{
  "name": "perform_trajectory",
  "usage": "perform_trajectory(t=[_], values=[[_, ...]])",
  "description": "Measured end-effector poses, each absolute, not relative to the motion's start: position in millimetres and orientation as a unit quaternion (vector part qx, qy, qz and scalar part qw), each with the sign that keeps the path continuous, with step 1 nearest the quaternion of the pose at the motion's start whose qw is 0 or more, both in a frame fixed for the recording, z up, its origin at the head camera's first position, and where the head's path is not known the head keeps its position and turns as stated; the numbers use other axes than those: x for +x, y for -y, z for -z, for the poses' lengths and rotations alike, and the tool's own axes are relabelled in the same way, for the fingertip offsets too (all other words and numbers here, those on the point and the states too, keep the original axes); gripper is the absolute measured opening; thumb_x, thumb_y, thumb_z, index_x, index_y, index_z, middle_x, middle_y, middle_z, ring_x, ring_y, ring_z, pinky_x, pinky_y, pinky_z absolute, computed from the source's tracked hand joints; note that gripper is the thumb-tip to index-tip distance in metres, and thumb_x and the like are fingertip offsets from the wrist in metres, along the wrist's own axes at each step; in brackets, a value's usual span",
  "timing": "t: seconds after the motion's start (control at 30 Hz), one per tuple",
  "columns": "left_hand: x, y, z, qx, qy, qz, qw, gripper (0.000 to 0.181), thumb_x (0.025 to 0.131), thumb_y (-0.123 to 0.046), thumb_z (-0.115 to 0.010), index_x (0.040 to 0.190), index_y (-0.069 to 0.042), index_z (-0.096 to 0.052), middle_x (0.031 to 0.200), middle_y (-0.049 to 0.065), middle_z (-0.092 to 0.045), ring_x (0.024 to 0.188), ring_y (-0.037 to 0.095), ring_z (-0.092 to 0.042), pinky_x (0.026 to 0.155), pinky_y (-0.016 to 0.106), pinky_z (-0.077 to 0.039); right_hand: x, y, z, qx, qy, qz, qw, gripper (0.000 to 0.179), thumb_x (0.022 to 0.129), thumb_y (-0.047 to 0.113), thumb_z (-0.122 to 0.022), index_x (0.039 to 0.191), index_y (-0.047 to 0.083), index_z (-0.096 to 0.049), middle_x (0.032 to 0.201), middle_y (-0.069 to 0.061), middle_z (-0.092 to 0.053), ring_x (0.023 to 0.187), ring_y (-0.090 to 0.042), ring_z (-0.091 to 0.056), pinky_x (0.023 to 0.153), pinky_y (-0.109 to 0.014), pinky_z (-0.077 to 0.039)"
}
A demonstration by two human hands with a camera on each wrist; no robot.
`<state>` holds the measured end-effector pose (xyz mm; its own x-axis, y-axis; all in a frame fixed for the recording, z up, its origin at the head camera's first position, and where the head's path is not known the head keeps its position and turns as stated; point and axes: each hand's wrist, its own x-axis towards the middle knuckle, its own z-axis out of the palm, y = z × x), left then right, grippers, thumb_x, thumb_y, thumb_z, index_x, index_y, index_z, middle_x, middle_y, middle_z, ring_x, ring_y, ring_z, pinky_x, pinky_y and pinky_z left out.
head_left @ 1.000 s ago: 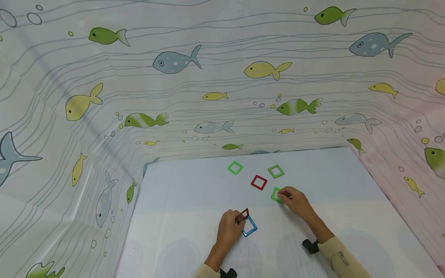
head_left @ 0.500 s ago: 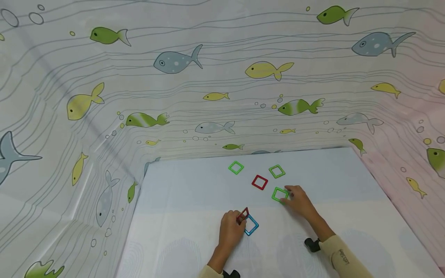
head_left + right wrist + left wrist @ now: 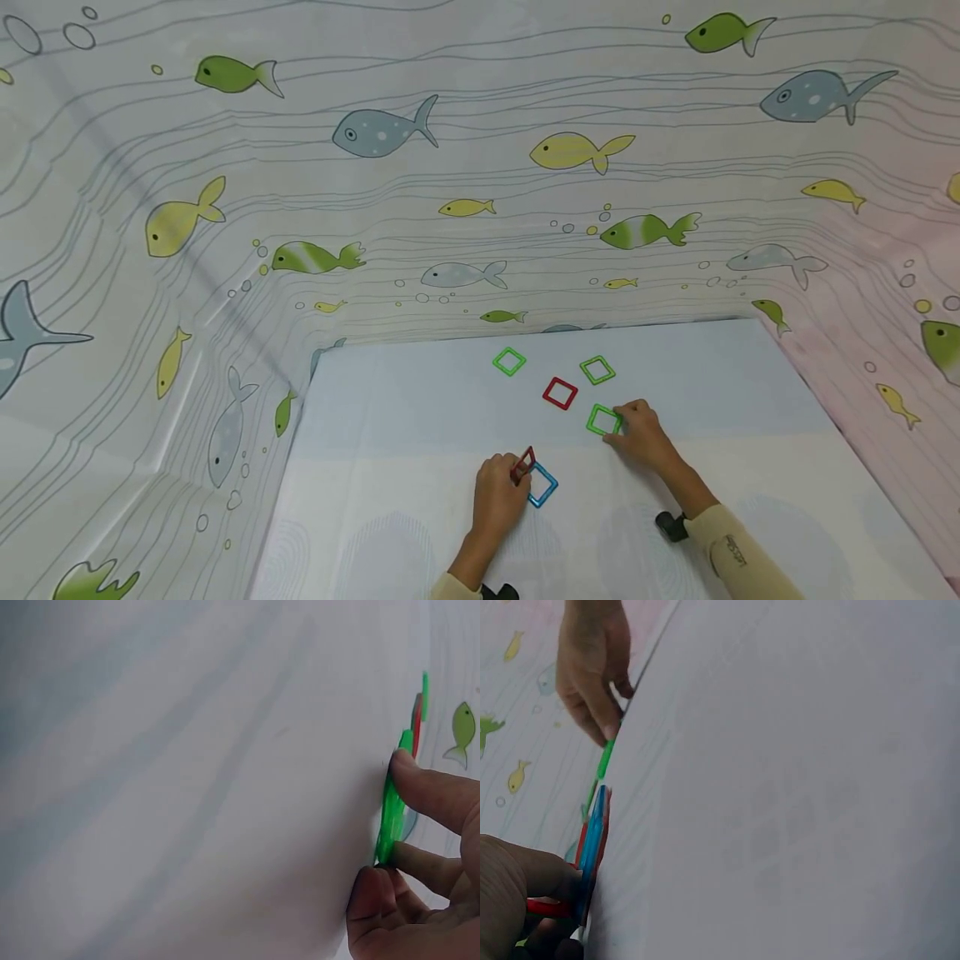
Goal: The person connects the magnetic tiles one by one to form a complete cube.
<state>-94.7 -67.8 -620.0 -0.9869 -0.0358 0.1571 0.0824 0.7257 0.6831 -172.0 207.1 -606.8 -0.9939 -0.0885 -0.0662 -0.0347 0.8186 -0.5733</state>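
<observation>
My left hand (image 3: 498,496) pinches a red square magnetic tile (image 3: 522,458), tilted up at the left edge of a blue square tile (image 3: 548,494). In the left wrist view the thumb presses near the blue tile (image 3: 594,832), and a red edge (image 3: 551,908) juts out between the fingers. My right hand (image 3: 645,433) grips a green square tile (image 3: 592,417) at its right side, thumb and forefinger spread across two corners. The right wrist view shows that green tile (image 3: 394,810) edge-on, lying along the table top, with the fingers curled at its ends.
Beyond the hands lie a flat red tile (image 3: 555,403), a green tile (image 3: 606,377) at the back right and another green tile (image 3: 501,369) at the back left. The white table (image 3: 390,400) meets fish-patterned sheeting (image 3: 465,242) at its back and sides.
My right hand has shifted from the middle of the green tile to its right side, thumb and forefinger now wider apart. My left hand keeps its hold on the red tile.
</observation>
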Motion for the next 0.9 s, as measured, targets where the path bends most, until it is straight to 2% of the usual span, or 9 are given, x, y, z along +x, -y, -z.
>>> perform_trajectory(t=[0.23,0.53,0.7,0.9], values=[[-94.8,68.1,620.6,-0.014,0.928,0.363,0.084,0.014,0.080,-0.014,-0.082,0.081,-0.014,-0.068,0.070,-0.007,-0.053,0.069,0.007,-0.044,0.061,0.020,-0.036,-171.0,-207.4,605.6,-0.021,-0.950,0.308,0.050,0.063,0.081,0.019,-0.084,0.130,-0.006,-0.053,0.115,-0.022,-0.053,0.097,-0.028,-0.049,0.078,-0.039,-0.047],[-93.3,67.6,619.3,-0.009,0.928,0.365,0.079,0.014,0.080,-0.015,-0.082,0.082,-0.013,-0.068,0.071,-0.006,-0.054,0.071,0.007,-0.045,0.063,0.021,-0.037,-170.1,-212.8,604.4,-0.015,-0.934,0.351,0.063,0.062,0.085,0.011,-0.078,0.137,-0.001,-0.045,0.094,-0.011,-0.059,0.083,-0.021,-0.054,0.068,-0.032,-0.044],[-92.3,66.6,618.9,-0.009,0.928,0.363,0.084,0.015,0.079,-0.016,-0.083,0.084,-0.013,-0.069,0.072,-0.006,-0.055,0.072,0.008,-0.046,0.064,0.022,-0.038,-167.7,-219.3,603.6,-0.013,-0.930,0.365,0.040,0.048,0.090,0.010,-0.073,0.132,0.002,-0.051,0.093,-0.010,-0.063,0.082,-0.020,-0.058,0.065,-0.029,-0.046],[-92.6,66.2,617.8,-0.008,0.928,0.362,0.087,0.016,0.079,-0.015,-0.083,0.086,-0.012,-0.069,0.073,-0.005,-0.056,0.072,0.008,-0.047,0.064,0.022,-0.038,-162.1,-222.1,607.8,-0.021,-0.926,0.377,0.026,0.017,0.092,0.014,-0.071,0.107,0.006,-0.067,0.089,-0.004,-0.064,0.079,-0.016,-0.058,0.063,-0.025,-0.045]])
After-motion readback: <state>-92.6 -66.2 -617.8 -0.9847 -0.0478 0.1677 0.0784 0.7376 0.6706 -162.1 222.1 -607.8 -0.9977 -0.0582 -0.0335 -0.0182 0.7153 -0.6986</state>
